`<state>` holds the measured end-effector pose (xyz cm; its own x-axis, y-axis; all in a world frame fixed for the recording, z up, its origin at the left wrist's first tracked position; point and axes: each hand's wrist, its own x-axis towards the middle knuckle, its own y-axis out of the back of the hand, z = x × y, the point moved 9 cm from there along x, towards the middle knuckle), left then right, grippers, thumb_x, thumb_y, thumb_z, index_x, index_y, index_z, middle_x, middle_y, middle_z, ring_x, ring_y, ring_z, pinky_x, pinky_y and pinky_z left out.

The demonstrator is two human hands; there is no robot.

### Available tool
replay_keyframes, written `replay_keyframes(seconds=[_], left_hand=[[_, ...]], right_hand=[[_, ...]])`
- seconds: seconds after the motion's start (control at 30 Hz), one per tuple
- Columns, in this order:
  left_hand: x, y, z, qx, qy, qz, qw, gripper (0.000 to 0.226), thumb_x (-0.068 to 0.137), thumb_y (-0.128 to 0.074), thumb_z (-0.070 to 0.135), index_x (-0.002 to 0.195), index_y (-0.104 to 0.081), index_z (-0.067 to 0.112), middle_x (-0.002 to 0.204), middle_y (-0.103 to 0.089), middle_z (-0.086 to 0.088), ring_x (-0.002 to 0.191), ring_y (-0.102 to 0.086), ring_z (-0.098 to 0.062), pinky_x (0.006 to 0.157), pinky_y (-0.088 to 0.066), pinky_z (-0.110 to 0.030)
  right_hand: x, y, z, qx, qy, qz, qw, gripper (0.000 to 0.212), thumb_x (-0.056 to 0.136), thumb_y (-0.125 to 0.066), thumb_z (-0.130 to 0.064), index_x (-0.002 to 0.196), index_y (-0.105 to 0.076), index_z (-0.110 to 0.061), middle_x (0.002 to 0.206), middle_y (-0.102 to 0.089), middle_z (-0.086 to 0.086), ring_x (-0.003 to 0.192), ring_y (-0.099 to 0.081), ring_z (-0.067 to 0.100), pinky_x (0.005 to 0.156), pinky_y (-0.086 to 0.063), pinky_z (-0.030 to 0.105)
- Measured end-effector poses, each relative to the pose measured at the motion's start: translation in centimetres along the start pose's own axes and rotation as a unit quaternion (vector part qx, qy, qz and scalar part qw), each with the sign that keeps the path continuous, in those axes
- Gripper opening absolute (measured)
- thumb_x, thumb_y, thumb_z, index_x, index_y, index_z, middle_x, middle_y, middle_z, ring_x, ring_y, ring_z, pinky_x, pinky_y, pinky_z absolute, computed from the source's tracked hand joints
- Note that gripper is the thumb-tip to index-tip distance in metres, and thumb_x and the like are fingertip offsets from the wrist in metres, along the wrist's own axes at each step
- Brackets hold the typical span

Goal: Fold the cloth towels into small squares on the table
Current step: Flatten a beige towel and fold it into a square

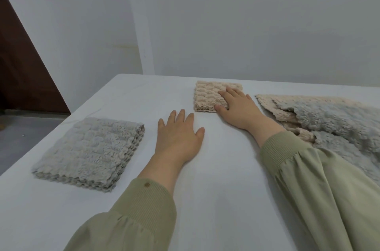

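A grey towel (90, 153) lies folded into a square at the left of the white table (216, 168). Farther back sits a beige towel (206, 96) folded into a small square. My right hand (238, 108) rests flat on its right part, fingers straight, thumb at its near edge. My left hand (178, 137) lies flat on the bare table between the two folded towels, fingers straight and touching no cloth.
Unfolded grey and beige towels (329, 119) lie in a loose heap at the table's right side, beside my right forearm. A pale wall stands just behind the table. A dark brown door (22, 65) and grey floor show past the left edge.
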<state>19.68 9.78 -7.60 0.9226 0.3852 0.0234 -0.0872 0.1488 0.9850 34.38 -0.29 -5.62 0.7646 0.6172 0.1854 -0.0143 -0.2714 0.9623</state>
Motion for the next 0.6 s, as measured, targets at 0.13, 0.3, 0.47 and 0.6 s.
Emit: replay_keyframes(seconds=[0.13, 0.3, 0.47, 0.6], left_hand=[[0.0, 0.1, 0.0, -0.002, 0.0, 0.001, 1.0, 0.06, 0.097, -0.02, 0.05, 0.15, -0.012, 0.024, 0.16, -0.004, 0.001, 0.146, 0.002, -0.02, 0.117, -0.002, -0.048], [0.0, 0.0, 0.0, -0.001, 0.002, -0.006, 1.0, 0.06, 0.098, -0.019, 0.05, 0.151, -0.011, 0.024, 0.16, -0.002, 0.001, 0.146, 0.003, -0.02, 0.117, -0.002, -0.048], [0.0, 0.0, 0.1, -0.006, -0.001, -0.004, 1.0, 0.059, 0.098, -0.02, 0.05, 0.15, -0.011, 0.024, 0.16, -0.002, 0.002, 0.146, 0.004, -0.019, 0.118, -0.002, -0.047], [0.1, 0.2, 0.0, -0.014, 0.0, 0.006, 1.0, 0.059, 0.097, -0.023, 0.05, 0.15, -0.016, 0.025, 0.159, -0.007, 0.001, 0.146, 0.0, -0.02, 0.117, -0.003, -0.047]], right_hand=[[-0.9, 1.5, -1.1, -0.042, 0.019, 0.05, 0.998, 0.063, 0.092, -0.038, -0.052, 0.147, -0.026, -0.023, 0.159, -0.013, 0.005, 0.146, -0.007, 0.022, 0.117, -0.003, 0.05], [-1.5, 0.0, -2.0, -0.071, 0.008, 0.014, 0.997, 0.063, 0.095, -0.032, -0.049, 0.15, -0.017, -0.024, 0.16, -0.009, 0.004, 0.146, -0.007, 0.024, 0.115, -0.004, 0.052], [-0.4, -0.1, -0.4, -0.045, -0.03, -0.002, 0.999, 0.059, 0.096, -0.031, -0.044, 0.151, -0.016, -0.026, 0.16, -0.009, 0.001, 0.147, -0.004, 0.024, 0.115, -0.001, 0.054], [-1.2, 0.6, -1.0, -0.038, -0.022, 0.032, 0.999, 0.058, 0.097, -0.032, -0.043, 0.15, -0.019, -0.023, 0.159, -0.01, 0.005, 0.147, -0.001, 0.025, 0.115, 0.003, 0.052]])
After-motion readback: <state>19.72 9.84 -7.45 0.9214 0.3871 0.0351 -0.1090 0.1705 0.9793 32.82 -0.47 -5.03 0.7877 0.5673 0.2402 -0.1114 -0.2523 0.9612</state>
